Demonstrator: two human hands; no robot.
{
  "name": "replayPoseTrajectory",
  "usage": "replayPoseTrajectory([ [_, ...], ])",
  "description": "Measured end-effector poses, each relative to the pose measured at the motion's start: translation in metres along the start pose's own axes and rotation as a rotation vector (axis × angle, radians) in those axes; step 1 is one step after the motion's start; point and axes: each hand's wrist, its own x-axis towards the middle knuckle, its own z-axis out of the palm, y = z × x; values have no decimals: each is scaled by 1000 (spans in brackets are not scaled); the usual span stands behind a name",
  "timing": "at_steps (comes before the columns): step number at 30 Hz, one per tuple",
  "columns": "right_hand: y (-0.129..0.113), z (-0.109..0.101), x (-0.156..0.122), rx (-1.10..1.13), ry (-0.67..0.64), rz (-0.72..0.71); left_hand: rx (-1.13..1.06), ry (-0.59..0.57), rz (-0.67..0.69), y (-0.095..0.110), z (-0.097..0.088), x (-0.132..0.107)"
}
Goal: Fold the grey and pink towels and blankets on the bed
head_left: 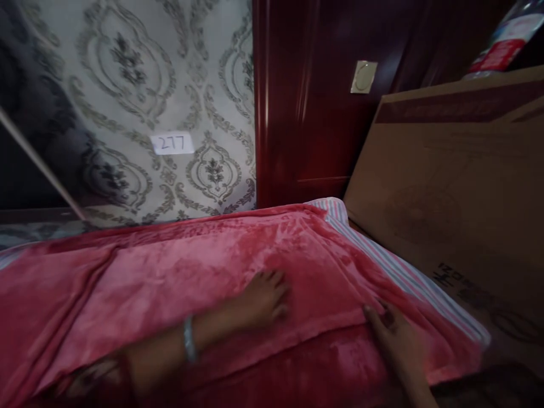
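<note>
A pink-red plush blanket point(170, 283) lies spread over a bed, with folds running across it at the left and near the front. My left hand point(266, 297) rests palm down on the blanket, its fingers a little apart and somewhat blurred. A silvery bracelet point(190, 339) circles that wrist. To the right, my right hand point(399, 340) pinches the blanket at the end of a folded edge, thumb and fingers close together. Beneath the blanket, a striped sheet point(395, 263) shows along the right side and at the far corner.
A large cardboard box point(425, 170) stands against the bed's right side. On top of it is a bottle with a red label point(501, 48). Behind the bed are patterned wallpaper with a paper marked 277 point(173, 143) and a dark red wooden panel point(306, 113).
</note>
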Motion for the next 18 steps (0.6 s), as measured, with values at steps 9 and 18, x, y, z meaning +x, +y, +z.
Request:
replayPoseTrajectory([
  [9, -3, -3, 3, 36, 65, -42, 40, 78, -259, 44, 73, -107],
  [18, -8, -4, 16, 76, -76, 8, -51, 52, -232, 54, 60, -116],
])
